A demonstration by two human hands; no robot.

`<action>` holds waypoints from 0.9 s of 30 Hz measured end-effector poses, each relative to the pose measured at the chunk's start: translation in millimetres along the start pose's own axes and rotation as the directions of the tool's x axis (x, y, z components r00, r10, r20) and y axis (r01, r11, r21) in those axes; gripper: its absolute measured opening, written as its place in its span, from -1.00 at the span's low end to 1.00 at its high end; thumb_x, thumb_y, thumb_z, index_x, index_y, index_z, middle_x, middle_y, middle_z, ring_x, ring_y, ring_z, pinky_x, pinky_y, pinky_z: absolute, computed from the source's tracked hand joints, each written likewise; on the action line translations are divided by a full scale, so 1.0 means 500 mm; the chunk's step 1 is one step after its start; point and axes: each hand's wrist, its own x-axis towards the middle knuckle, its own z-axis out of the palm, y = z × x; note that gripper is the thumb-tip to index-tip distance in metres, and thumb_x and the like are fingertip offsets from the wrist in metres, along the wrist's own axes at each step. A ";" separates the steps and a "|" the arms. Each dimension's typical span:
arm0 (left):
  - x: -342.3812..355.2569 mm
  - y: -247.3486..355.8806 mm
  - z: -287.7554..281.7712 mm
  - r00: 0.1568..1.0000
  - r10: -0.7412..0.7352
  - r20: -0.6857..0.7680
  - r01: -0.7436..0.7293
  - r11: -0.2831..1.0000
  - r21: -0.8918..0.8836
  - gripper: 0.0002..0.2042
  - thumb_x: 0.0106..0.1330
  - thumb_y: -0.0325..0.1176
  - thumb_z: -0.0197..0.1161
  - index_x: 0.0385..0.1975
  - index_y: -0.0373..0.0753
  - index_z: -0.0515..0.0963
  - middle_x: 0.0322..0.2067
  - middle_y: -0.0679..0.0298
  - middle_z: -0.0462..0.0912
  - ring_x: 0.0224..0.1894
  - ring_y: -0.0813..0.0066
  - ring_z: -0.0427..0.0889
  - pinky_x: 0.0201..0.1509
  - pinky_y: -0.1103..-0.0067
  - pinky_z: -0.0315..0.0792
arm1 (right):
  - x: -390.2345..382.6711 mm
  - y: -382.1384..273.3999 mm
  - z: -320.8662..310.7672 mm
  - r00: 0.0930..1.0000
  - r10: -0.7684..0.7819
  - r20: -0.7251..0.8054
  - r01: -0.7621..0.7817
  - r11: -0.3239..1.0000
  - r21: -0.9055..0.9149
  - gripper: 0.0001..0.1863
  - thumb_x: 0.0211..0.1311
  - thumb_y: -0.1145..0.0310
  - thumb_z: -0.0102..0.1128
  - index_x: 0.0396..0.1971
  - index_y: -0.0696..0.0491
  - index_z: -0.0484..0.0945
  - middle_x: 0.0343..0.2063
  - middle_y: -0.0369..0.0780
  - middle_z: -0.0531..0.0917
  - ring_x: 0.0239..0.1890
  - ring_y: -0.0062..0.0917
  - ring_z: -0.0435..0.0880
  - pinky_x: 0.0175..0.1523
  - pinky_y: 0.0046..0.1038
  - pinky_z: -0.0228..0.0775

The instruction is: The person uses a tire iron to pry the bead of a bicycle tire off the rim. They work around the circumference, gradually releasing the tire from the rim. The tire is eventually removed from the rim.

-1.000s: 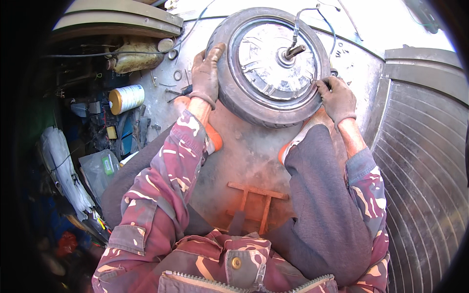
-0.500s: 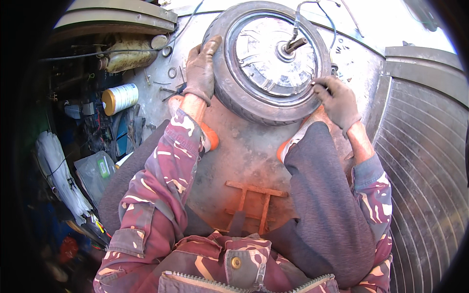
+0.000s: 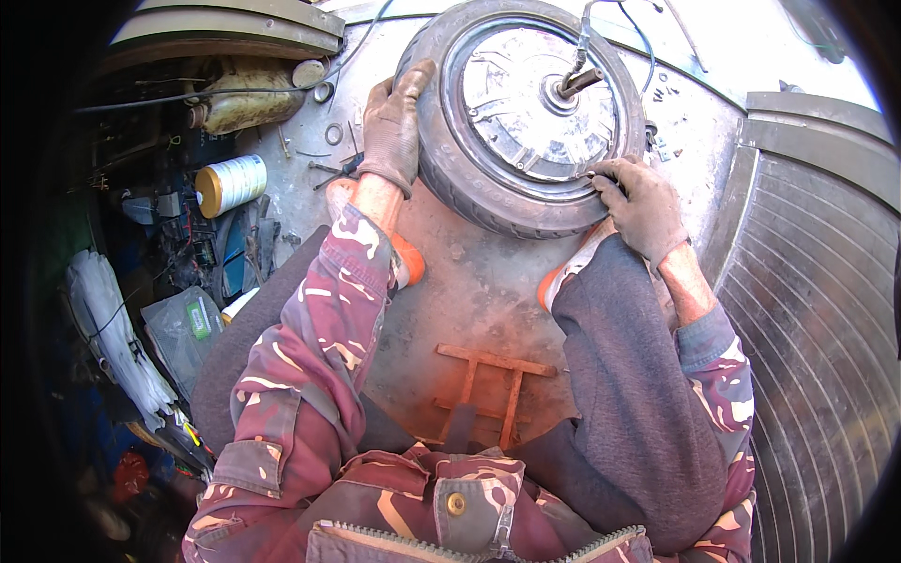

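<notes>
A hub motor wheel with a black tyre (image 3: pixel 507 218) lies tilted in front of me, its silver cover (image 3: pixel 526 122) facing up and a short axle (image 3: pixel 584 83) sticking out. My left hand (image 3: pixel 392 127), in a soiled work glove, grips the tyre's left side, thumb over the sidewall. Gloved as well, my right hand (image 3: pixel 646 202) is at the cover's lower right edge. Its thumb and forefinger are pinched together at the rim; whatever small thing they hold is too small to make out. A cable (image 3: pixel 584 38) comes out beside the axle.
Small loose hardware (image 3: pixel 664 94) lies right of the wheel; metal rings (image 3: pixel 333 134) and a dark-handled tool (image 3: pixel 349 166) lie left. A spool (image 3: pixel 232 186) and a cylindrical canister (image 3: pixel 246 98) crowd the left side. A rusty frame (image 3: pixel 497 361) is between my legs; a ribbed panel (image 3: pixel 817 300) stands right.
My right hand's fingertips have slid a little left and down along the cover's edge. The wheel sits slightly further right in view, and my left hand stays on the tyre.
</notes>
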 end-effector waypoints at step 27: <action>-0.017 0.008 0.001 1.000 -0.008 -0.009 0.008 0.999 0.031 0.01 0.28 0.21 0.48 0.44 -0.57 0.29 0.24 -0.19 0.54 0.27 0.09 0.62 0.35 0.35 0.56 | -0.017 -0.031 0.017 0.998 0.026 -0.051 -0.030 0.997 -0.067 -0.73 0.46 0.16 0.30 -0.16 0.07 0.76 -0.25 -0.09 0.79 -0.17 -0.13 0.82 0.01 -0.16 0.63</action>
